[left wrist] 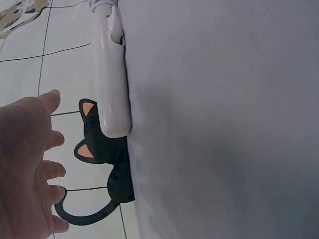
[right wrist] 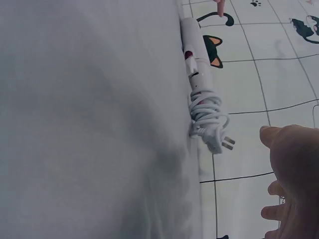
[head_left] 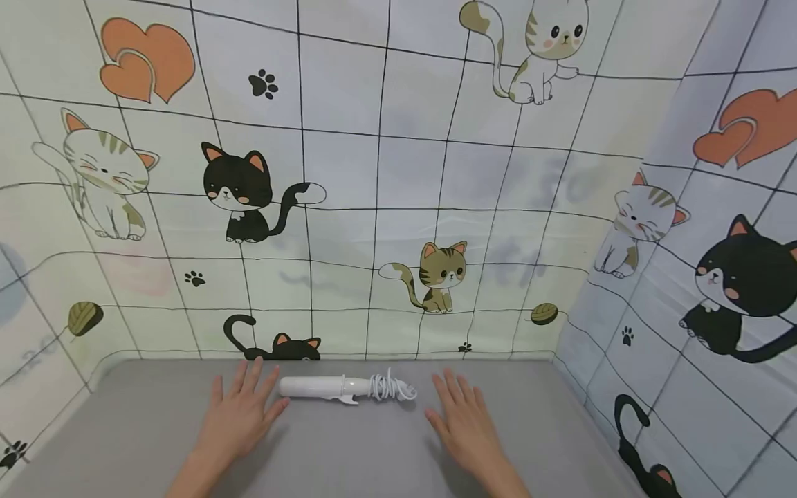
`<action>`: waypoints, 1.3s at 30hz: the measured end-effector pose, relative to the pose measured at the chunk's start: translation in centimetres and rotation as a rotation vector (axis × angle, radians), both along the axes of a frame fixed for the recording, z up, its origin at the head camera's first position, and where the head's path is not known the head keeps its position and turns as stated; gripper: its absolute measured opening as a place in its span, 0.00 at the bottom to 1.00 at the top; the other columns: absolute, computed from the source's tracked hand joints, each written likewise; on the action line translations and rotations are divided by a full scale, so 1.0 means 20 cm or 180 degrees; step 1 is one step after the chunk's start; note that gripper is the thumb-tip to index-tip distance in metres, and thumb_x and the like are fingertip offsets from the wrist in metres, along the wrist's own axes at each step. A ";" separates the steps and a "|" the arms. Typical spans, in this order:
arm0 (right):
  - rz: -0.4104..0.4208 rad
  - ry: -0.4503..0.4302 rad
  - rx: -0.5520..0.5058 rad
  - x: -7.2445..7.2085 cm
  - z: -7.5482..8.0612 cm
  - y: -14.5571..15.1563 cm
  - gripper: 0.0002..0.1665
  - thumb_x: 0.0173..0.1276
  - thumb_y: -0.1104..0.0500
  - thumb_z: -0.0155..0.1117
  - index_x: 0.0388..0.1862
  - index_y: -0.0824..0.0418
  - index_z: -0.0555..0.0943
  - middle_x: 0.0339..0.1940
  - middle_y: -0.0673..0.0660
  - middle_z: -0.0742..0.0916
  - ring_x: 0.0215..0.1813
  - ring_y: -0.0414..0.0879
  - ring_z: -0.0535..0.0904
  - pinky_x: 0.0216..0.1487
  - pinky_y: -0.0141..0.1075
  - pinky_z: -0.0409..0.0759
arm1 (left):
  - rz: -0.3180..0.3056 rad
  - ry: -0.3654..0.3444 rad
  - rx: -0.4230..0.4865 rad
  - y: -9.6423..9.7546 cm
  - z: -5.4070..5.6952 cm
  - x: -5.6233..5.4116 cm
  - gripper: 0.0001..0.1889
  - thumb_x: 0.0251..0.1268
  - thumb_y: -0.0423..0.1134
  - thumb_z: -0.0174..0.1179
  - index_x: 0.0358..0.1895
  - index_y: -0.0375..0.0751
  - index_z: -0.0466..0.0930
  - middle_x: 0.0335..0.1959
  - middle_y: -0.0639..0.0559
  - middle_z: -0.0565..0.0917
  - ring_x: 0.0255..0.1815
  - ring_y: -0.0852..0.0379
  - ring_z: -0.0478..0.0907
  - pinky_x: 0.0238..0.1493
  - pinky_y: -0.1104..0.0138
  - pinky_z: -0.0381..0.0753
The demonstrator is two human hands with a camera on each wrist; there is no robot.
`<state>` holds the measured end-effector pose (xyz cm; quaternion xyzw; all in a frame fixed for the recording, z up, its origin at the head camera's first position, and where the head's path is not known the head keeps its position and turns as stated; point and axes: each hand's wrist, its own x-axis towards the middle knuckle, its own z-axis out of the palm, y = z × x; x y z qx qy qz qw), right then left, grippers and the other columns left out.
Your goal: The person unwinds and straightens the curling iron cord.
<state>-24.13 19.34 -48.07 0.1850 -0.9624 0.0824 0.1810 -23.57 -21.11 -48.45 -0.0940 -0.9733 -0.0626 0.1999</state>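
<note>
A white curling iron [head_left: 314,387] lies sideways on the grey table, its barrel end to the left and a small clip lever at its middle. Its white cord [head_left: 391,389] is wound in coils round the right end; a two-pin plug [right wrist: 222,144] sticks out there in the right wrist view. My left hand [head_left: 239,415] is spread flat, palm down, just left of the barrel end. To the right of the cord, my right hand [head_left: 463,422] has its fingers extended. Both hands are apart from the curling iron and hold nothing.
The grey table [head_left: 355,456] runs back to a white wall cloth [head_left: 339,166] printed with black grid lines, cats, hearts and paw prints. The cloth also closes off the right side, and more of it hangs at the left.
</note>
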 end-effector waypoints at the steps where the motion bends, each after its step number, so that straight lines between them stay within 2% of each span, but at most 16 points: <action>1: 0.0012 -0.0026 -0.0021 -0.01 0.00 0.00 0.37 0.79 0.45 0.58 0.78 0.62 0.67 0.78 0.67 0.68 0.76 0.68 0.63 0.74 0.68 0.61 | -0.0001 -0.0015 0.0015 -0.01 0.00 -0.01 0.33 0.74 0.60 0.57 0.73 0.42 0.73 0.76 0.32 0.64 0.77 0.28 0.56 0.69 0.24 0.54; 13: 0.0122 -0.0247 -0.0386 -0.15 -0.05 -0.03 0.34 0.80 0.50 0.57 0.76 0.66 0.67 0.74 0.69 0.73 0.73 0.71 0.67 0.72 0.71 0.63 | -0.0059 -0.0303 0.0281 -0.03 -0.07 -0.10 0.32 0.77 0.58 0.54 0.73 0.40 0.72 0.74 0.30 0.67 0.75 0.25 0.57 0.67 0.21 0.52; 17: 0.0231 -0.0401 -0.0625 -0.19 -0.06 -0.05 0.34 0.80 0.51 0.58 0.77 0.67 0.67 0.74 0.69 0.73 0.72 0.72 0.66 0.73 0.70 0.62 | -0.0147 -0.0414 0.0459 -0.05 -0.10 -0.14 0.31 0.77 0.57 0.54 0.73 0.39 0.72 0.73 0.30 0.68 0.75 0.24 0.56 0.67 0.19 0.48; 20: 0.0316 -0.0512 -0.0824 -0.20 -0.07 -0.05 0.34 0.80 0.51 0.57 0.76 0.67 0.66 0.73 0.70 0.74 0.72 0.73 0.66 0.74 0.69 0.61 | -0.0256 -0.0450 0.0543 -0.05 -0.11 -0.16 0.31 0.77 0.55 0.57 0.73 0.39 0.72 0.72 0.29 0.70 0.74 0.22 0.57 0.65 0.18 0.49; 25: 0.0460 -0.0733 -0.1166 -0.23 -0.08 -0.06 0.33 0.82 0.49 0.55 0.75 0.68 0.68 0.70 0.71 0.76 0.70 0.72 0.68 0.73 0.68 0.63 | -0.0424 -0.0518 0.0674 -0.05 -0.10 -0.18 0.31 0.74 0.52 0.60 0.72 0.36 0.73 0.68 0.28 0.74 0.71 0.19 0.60 0.62 0.17 0.55; 31: 0.0644 -0.0864 -0.1442 -0.27 -0.11 -0.08 0.32 0.81 0.49 0.56 0.72 0.70 0.70 0.66 0.68 0.81 0.67 0.67 0.74 0.71 0.64 0.70 | -0.0504 -0.0827 0.1187 -0.06 -0.13 -0.22 0.31 0.74 0.47 0.62 0.72 0.31 0.70 0.63 0.21 0.74 0.67 0.16 0.64 0.65 0.23 0.61; 35: 0.0762 -0.0956 -0.1721 -0.29 -0.14 -0.08 0.30 0.81 0.53 0.57 0.70 0.73 0.70 0.64 0.71 0.81 0.65 0.67 0.78 0.68 0.61 0.75 | -0.0501 -0.0819 0.1366 -0.07 -0.16 -0.24 0.31 0.71 0.44 0.66 0.71 0.32 0.71 0.61 0.17 0.74 0.61 0.17 0.70 0.64 0.28 0.68; 39: 0.0829 -0.0984 -0.2006 -0.29 -0.17 -0.08 0.28 0.81 0.56 0.58 0.68 0.76 0.71 0.61 0.73 0.82 0.61 0.67 0.81 0.63 0.57 0.81 | -0.0569 -0.0752 0.1498 -0.06 -0.17 -0.24 0.31 0.68 0.41 0.68 0.70 0.30 0.72 0.62 0.24 0.77 0.61 0.22 0.73 0.64 0.31 0.71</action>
